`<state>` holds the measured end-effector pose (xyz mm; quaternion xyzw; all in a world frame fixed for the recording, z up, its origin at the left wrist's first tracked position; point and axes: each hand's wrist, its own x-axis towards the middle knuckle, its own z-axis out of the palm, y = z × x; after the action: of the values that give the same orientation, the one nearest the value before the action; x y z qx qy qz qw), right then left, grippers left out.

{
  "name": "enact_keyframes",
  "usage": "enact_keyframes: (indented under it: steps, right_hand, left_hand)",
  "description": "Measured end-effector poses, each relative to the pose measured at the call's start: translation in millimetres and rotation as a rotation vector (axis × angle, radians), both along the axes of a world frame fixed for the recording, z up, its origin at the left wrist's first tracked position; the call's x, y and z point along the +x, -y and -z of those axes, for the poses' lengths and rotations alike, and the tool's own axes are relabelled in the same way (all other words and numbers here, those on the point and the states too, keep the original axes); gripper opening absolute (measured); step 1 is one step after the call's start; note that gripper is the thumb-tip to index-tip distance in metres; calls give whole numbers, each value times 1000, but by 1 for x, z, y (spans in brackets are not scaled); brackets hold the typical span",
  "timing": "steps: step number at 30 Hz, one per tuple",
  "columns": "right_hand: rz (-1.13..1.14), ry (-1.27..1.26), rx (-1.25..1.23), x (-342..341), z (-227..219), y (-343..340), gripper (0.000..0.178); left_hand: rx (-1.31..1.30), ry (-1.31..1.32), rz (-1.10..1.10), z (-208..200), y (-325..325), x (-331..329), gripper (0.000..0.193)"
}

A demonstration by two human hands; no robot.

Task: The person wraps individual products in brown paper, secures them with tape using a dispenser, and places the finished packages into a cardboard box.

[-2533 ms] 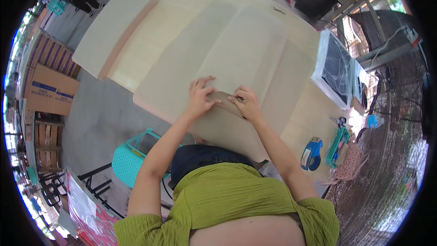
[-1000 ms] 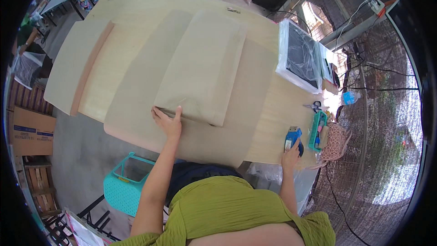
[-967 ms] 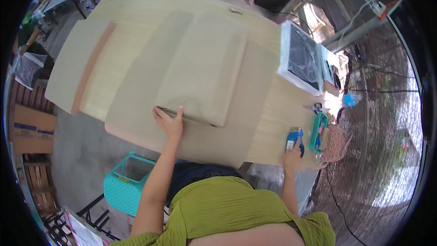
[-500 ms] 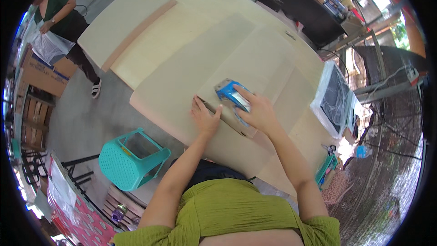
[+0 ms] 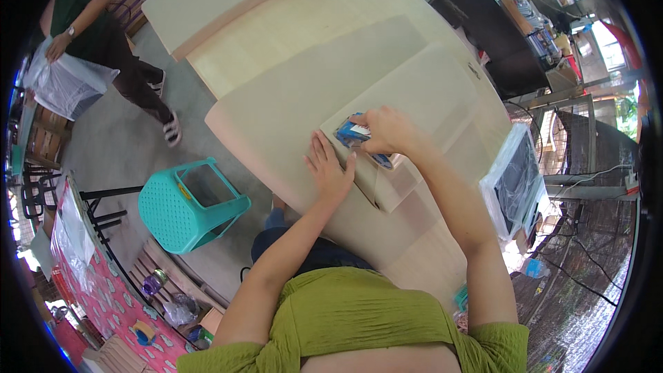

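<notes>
My right hand grips a blue tape dispenser with a roll on it, low over a flat tan cardboard sheet. Left of it, my left hand rests with its fingers stretched out along the sheet's near edge, where a dark gap shows beneath a folded flap. Nothing shows in the left hand's grasp. Another broad tan sheet lies below, reaching over the near side of the pale wooden table. The fingertips of my right hand are partly hidden by the dispenser.
A green plastic stool stands on the floor at left. Farther left, a person carries a white plastic bag. Plastic-wrapped flat panels lean by the table's right side. A dark cabinet stands beyond the far right edge.
My right hand has brought the tape dispenser closer to my left hand and tilted it. The view has shifted, and the person at left has changed stance.
</notes>
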<state>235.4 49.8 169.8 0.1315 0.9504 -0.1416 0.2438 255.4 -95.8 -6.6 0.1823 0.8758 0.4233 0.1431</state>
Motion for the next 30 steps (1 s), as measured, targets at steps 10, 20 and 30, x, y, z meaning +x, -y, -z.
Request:
enact_keyframes:
  steps: [10,20,30]
  right_hand:
    - [77,-113,-71,16,2,5,63]
    - [-14,52,-38,107,-15,-10,52]
    - [-38,404,71,96,-13,-9,58]
  left_hand:
    - [114,-116,-241,15,-31,30,66]
    - [107,-110,-311,14,-36,36,64]
    - [-35,-590,379,2,-5,-11,55]
